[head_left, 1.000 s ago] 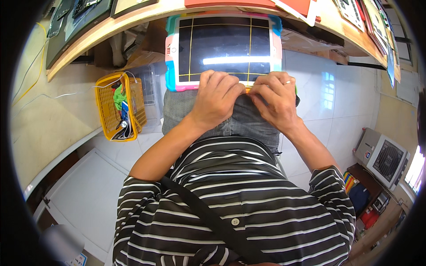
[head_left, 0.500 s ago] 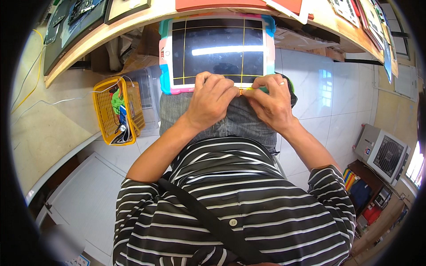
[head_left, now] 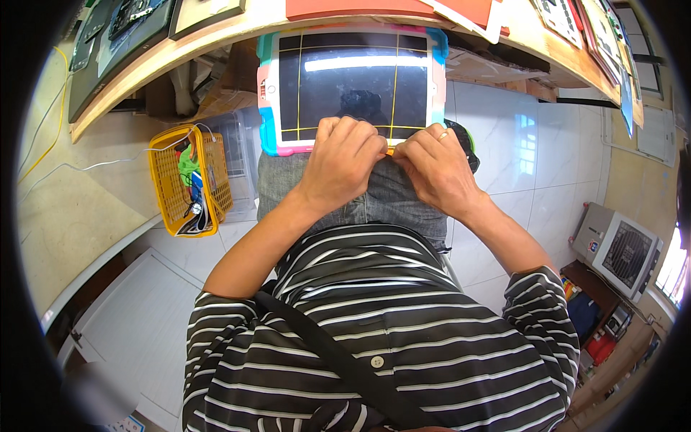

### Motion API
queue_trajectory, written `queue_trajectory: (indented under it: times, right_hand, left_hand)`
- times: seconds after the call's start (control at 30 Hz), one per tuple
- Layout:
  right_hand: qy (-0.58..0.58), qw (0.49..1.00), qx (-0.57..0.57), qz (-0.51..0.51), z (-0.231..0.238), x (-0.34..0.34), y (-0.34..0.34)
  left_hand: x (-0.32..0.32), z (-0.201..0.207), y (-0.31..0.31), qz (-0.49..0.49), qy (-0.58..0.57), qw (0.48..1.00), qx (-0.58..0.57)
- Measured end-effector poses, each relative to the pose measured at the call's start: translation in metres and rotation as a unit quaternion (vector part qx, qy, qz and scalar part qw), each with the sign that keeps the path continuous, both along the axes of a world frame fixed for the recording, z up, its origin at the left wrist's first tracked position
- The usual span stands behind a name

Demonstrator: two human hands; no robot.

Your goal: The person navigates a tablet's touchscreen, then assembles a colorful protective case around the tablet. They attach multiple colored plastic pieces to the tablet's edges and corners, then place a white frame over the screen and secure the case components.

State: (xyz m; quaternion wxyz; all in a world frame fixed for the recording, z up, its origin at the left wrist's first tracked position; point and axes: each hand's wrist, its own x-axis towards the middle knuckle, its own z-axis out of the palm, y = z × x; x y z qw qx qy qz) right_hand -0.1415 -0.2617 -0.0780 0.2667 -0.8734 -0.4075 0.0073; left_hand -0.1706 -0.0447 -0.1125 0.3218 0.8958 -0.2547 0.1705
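A tablet [head_left: 345,86] with a dark screen and white border lies on my lap, its far edge close to the table. Thin yellow lines cross its screen near the sides, and a bright light reflects in it. Around it is a multicoloured case [head_left: 267,119] in blue, pink and teal. My left hand [head_left: 344,158] is closed on the near edge of the case, left of a small orange-yellow part. Just right of that part, my right hand [head_left: 439,165] grips the same edge with curled fingers. The fingertips of both hands are largely hidden.
The wooden table [head_left: 237,32] curves across the far side, carrying a red sheet [head_left: 360,9] and electronic boards. A yellow basket [head_left: 165,187] holding cables stands at left, beside a clear plastic box [head_left: 243,158]. An air cooler [head_left: 619,248] is at right.
My right hand's fingers have curled down over the case edge, covering the green and yellow bit that showed there. The left hand stays nearly in place.
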Motion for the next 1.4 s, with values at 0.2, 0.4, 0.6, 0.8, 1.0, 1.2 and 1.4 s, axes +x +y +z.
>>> queue_trajectory:
  times: [0.2, 0.4, 0.6, 0.8, 1.0, 1.2, 1.4]
  right_hand:
    - [-0.008, 0.993, 0.045, -0.104, 0.012, 0.001, -0.016]
    - [-0.028, 0.991, 0.006, -0.131, 0.007, -0.017, -0.037]
    - [-0.049, 0.984, 0.005, -0.17, -0.005, -0.03, -0.03]
    - [-0.068, 0.983, 0.033, -0.165, -0.008, -0.018, -0.021]
    - [-0.059, 0.982, 0.055, -0.17, -0.018, -0.006, -0.017]
    - [-0.044, 0.977, 0.047, -0.201, -0.002, -0.014, -0.009]
    - [-0.076, 0.982, 0.058, -0.163, -0.019, -0.019, -0.016]
  left_hand:
    - [-0.003, 0.015, -0.009, 0.022, 0.051, 0.998, 0.016]
    - [-0.009, -0.001, -0.02, 0.027, -0.036, 0.999, 0.002]
    - [-0.011, 0.0, -0.025, 0.074, -0.036, 0.997, -0.001]
    - [-0.004, -0.004, -0.015, 0.054, -0.066, 0.996, 0.033]
    - [0.002, 0.001, -0.019, 0.057, -0.027, 0.998, 0.004]
    - [0.006, 0.002, -0.015, 0.024, 0.001, 0.998, -0.055]
    - [0.004, 0.003, -0.007, -0.023, 0.024, 0.998, -0.057]
